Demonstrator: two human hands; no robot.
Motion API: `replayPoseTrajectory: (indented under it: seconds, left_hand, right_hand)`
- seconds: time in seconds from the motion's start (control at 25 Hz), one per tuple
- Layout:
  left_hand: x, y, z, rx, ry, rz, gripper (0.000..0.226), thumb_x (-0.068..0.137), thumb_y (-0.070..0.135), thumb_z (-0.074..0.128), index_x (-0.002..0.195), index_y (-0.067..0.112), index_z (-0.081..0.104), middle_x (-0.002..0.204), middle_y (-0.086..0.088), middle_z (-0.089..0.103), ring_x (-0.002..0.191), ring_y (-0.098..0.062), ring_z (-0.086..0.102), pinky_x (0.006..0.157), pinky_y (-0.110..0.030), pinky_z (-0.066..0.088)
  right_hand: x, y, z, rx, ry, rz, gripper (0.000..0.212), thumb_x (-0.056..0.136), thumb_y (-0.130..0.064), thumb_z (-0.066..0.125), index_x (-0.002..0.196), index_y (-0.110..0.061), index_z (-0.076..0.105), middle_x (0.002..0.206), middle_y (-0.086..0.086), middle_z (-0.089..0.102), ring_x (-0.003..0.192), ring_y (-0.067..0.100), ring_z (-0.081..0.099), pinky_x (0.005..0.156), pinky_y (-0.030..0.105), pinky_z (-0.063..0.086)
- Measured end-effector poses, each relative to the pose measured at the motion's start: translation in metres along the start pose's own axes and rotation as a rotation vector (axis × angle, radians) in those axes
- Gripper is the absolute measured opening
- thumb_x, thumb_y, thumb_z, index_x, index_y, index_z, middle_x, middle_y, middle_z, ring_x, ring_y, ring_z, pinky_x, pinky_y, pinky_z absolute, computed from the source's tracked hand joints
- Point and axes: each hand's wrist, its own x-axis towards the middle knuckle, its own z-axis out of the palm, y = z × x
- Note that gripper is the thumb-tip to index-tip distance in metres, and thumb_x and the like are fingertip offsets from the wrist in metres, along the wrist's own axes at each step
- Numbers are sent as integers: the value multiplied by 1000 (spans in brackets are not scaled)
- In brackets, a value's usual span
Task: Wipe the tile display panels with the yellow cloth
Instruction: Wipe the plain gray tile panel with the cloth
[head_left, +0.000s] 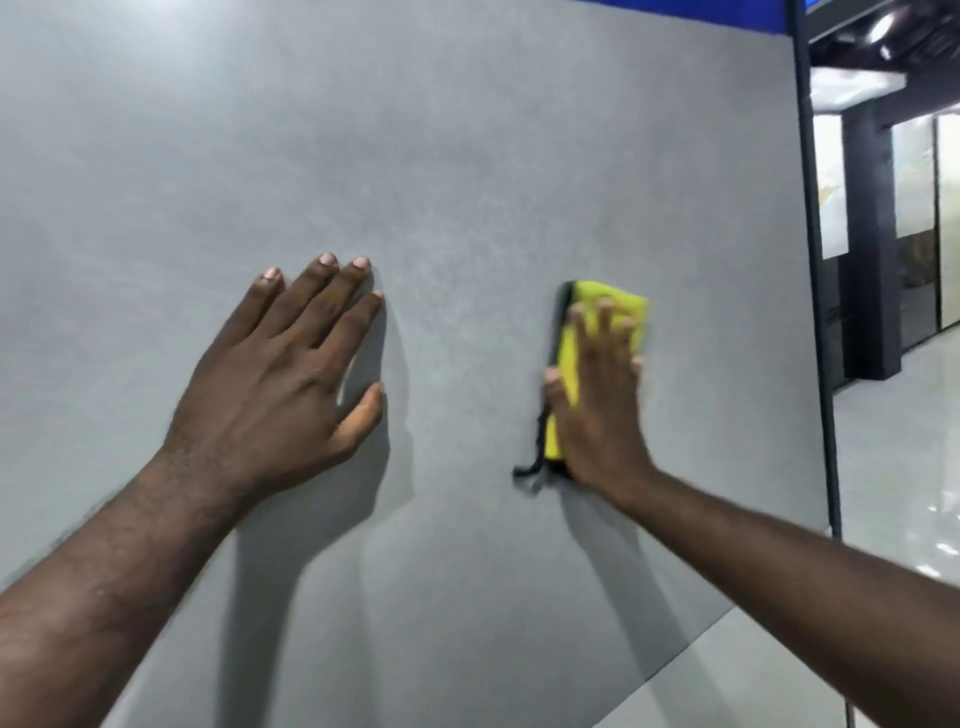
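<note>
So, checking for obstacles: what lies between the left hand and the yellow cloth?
In the head view, only bare grey tile panel separates the left hand from the yellow cloth.

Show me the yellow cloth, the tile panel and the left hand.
yellow cloth (569, 356): head view, bare yellow strip above the thumb.
tile panel (467, 156): head view, bare upper surface.
left hand (280, 374): head view, back of hand.

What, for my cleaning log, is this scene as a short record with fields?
surface: large matte grey tile display panel, upright
left hand: flat on the panel, fingers spread, holding nothing
right hand: straight fingers press folded yellow cloth with black edging against the panel
right edge: thin black frame strip
sharpness: right hand blurred
</note>
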Motion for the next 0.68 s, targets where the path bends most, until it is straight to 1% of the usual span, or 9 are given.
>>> replayPoseTrajectory:
  seconds: [0.08,0.12,0.16,0.24,0.36,0.48,0.56,0.6,0.68]
  left_hand:
    - [-9,-14,-3,7,15,18,78,98,48,52,163,5,44,176,-13,29,163,-33,28,131,-58,23]
    - [-15,-20,-4,6,5,28,79,99,49,52,164,5,42,177,-14,27,164,-33,27,132,-58,23]
    - [-20,-23,-3,1,-9,39,81,99,50,52,166,5,39,177,-14,25,165,-33,24,132,-57,21]
    - [-33,-26,1,-5,-33,66,85,99,52,50,167,4,34,178,-16,20,166,-34,18,134,-57,17]
    - [-39,-25,2,10,-47,78,90,97,54,48,167,1,31,178,-20,19,166,-37,16,135,-57,12]
    - [-37,-20,2,46,-72,98,92,97,56,43,167,-2,28,177,-25,17,165,-42,14,133,-61,11]
    - [-39,-20,3,70,-86,99,91,99,56,41,167,-3,27,177,-26,14,166,-42,12,133,-62,9]
    - [-40,-21,4,68,-84,102,90,100,56,41,167,-3,26,177,-26,13,166,-42,10,133,-61,8]
    - [-41,-19,5,41,-78,100,87,102,55,42,166,-3,27,177,-26,13,166,-41,9,133,-61,7]
  right_hand:
    - [8,-43,-10,-52,-134,-461,65,109,-50,33,167,-33,13,176,-8,-5,161,16,-15,128,47,0]
    - [30,-60,-15,-63,-114,-540,64,109,-49,35,167,-33,14,176,-10,-4,161,15,-14,127,46,1]
    - [51,-69,-17,-56,-91,-490,64,108,-49,35,167,-32,15,175,-11,-2,162,16,-11,127,46,2]
    - [82,-59,-16,56,51,-152,72,103,-56,32,167,-25,20,176,-2,5,163,23,-1,131,48,3]
    - [28,-41,-3,102,105,250,86,96,-63,25,168,-17,14,176,7,2,162,22,-7,130,54,0]
    - [-41,-77,12,103,-74,6,67,111,-43,37,169,-29,6,176,-8,-13,159,17,-23,128,54,-10]
    - [-5,-108,1,94,-112,-277,64,114,-33,42,169,-29,8,175,-11,-13,161,18,-20,128,54,-8]
    - [19,-117,-4,64,-93,-318,64,114,-33,42,169,-27,10,176,-9,-10,162,19,-16,130,56,-4]
    - [58,-102,-11,81,52,-151,65,112,-40,42,169,-26,13,176,-6,0,163,19,-3,131,54,11]
